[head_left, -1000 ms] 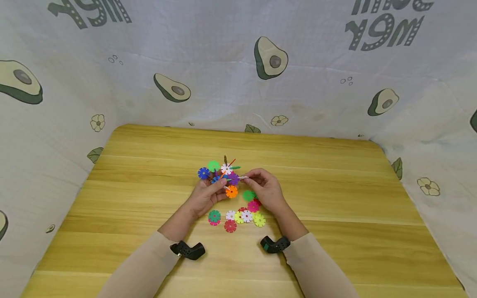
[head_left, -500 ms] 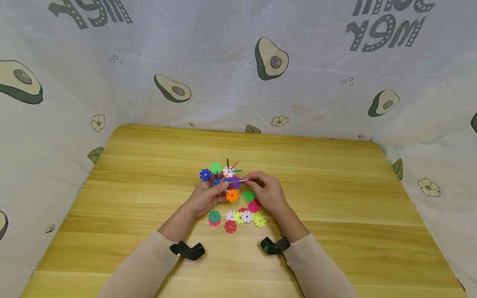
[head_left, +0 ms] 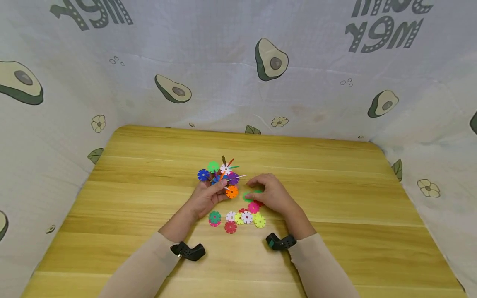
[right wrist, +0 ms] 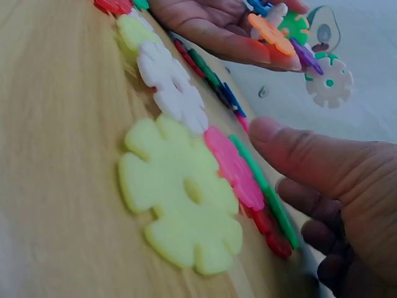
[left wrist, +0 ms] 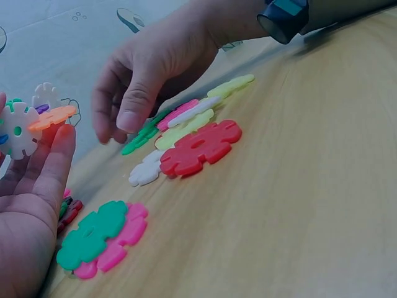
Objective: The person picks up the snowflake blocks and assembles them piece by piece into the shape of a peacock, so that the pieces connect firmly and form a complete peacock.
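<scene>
My left hand [head_left: 205,198] holds up a cluster of joined plastic snowflake discs [head_left: 225,169], thumb over it and fingers beneath. Blue, light green, white, purple and orange discs [head_left: 232,192] stick out of it at different angles. One white disc [right wrist: 329,84], edge-on in the head view, juts from its right side. My right hand [head_left: 273,195] is apart from the cluster, low over the loose discs, with nothing between thumb and fingers. Its thumb overlaps a green disc [head_left: 246,197] in the head view. A pink disc [right wrist: 234,167] lies beside that green one.
Nearer the body lie loose discs: a yellow one [head_left: 259,220], a white one [head_left: 246,217], a red one [head_left: 230,227] and a teal one [head_left: 214,216] over a pink one. They rest on a wooden table [head_left: 335,186], with a patterned cloth [head_left: 223,82] hanging behind.
My right hand has let go of the white disc at the cluster's right side and moved down and right to the loose green disc. The left hand keeps its hold, shifting only slightly.
</scene>
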`<state>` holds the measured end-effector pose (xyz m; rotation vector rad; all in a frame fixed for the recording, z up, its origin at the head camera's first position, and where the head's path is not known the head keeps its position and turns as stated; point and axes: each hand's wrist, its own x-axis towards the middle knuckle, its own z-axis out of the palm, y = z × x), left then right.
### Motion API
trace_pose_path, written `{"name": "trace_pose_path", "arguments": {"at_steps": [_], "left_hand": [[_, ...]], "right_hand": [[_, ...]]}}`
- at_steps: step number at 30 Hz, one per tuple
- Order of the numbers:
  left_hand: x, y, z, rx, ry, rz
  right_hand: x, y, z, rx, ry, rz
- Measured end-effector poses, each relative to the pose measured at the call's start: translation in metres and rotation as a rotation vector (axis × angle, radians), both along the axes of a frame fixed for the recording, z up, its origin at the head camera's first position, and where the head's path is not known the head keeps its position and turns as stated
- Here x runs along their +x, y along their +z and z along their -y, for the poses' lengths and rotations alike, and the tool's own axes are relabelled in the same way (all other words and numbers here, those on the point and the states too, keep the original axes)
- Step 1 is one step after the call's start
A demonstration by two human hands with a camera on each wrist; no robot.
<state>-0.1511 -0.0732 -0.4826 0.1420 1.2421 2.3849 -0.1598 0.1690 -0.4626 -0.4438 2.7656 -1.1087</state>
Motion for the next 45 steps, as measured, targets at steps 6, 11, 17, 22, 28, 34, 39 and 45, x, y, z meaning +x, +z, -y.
{"name": "trace_pose_path", "arguments": {"at_steps": [6, 11, 17, 22, 28, 34, 39, 45], "left_hand": [[0.000, 0.000, -0.001, -0.012, 0.003, -0.006], [0.000, 0.001, -0.001, -0.019, -0.001, -0.003], [0.000, 0.000, 0.000, -0.014, -0.008, 0.007], [0.001, 0.001, 0.001, -0.034, -0.028, 0.011], [0.001, 0.000, 0.001, -0.046, -0.067, -0.005], [0.001, 0.001, 0.002, -0.047, -0.092, -0.026], [0.002, 0.001, 0.002, -0.067, -0.108, -0.037], [0.001, 0.002, 0.002, -0.074, -0.120, -0.026]], "right_hand": [[0.000, 0.000, -0.001, 0.067, 0.022, 0.055], [0.000, 0.000, 0.000, 0.068, 0.018, 0.089], [0.000, -0.001, 0.001, -0.026, -0.015, 0.140], [0.000, -0.004, 0.000, -0.171, -0.106, 0.113], [-0.001, -0.005, 0.001, -0.415, -0.153, 0.040], [0.000, -0.004, 0.004, -0.534, -0.079, 0.006], [0.002, -0.005, 0.007, -0.580, -0.033, 0.017], [0.005, -0.002, 0.009, -0.587, -0.034, 0.024]]}}
